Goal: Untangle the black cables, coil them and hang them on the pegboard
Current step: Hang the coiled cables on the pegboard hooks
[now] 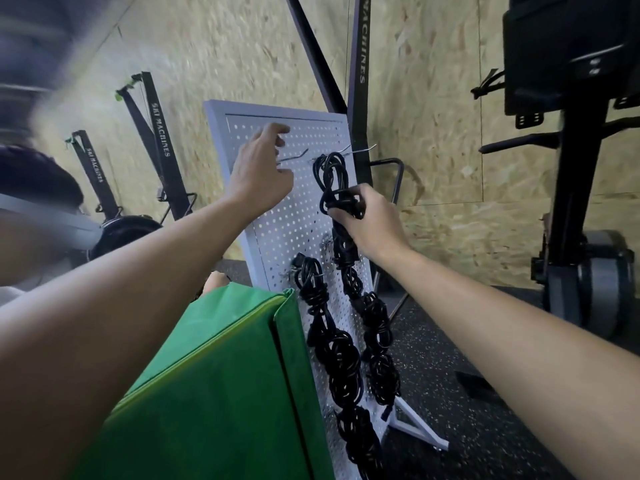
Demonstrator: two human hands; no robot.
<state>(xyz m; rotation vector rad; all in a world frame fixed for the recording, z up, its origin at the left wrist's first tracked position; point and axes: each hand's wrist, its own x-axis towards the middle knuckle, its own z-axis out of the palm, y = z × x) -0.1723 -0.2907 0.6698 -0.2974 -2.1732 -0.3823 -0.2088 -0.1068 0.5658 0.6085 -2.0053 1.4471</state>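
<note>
Curling tight round the wrapped waist of the coiled black rubber cable (330, 174), right hand (372, 221) is holding it on an upper wire hook (360, 149) of the white perforated pegboard (294, 223), left hand (258, 171) hovering slack, empty; coil likely light, springy, best taken mid-wrap.

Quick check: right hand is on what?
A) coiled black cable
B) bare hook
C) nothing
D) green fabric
A: the right hand grips a coiled cable high on the pegboard; the left hand reaches open-fingered at a bare hook.
</note>
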